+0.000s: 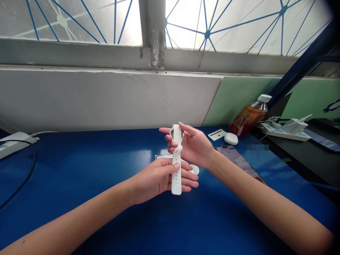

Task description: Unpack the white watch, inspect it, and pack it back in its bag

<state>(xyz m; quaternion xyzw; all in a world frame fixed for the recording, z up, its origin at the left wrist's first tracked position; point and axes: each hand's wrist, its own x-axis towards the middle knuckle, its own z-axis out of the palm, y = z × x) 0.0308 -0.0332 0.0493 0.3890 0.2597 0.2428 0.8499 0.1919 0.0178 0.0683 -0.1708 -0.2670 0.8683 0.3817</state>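
A white perforated silicone watch strap (176, 164) is held upright above the blue tabletop (79, 166). Its upper buckle end is pinched by the right hand (195, 147), its lower part by the left hand (159, 179). It appears light, pliable, best gripped by the edges.

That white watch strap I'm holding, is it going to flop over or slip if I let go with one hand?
The white strap looks like soft, flexible rubber, so it would probably droop once the left hand releases its lower end. It seems thin and light. Its smooth surface may slide a little in the right hand.
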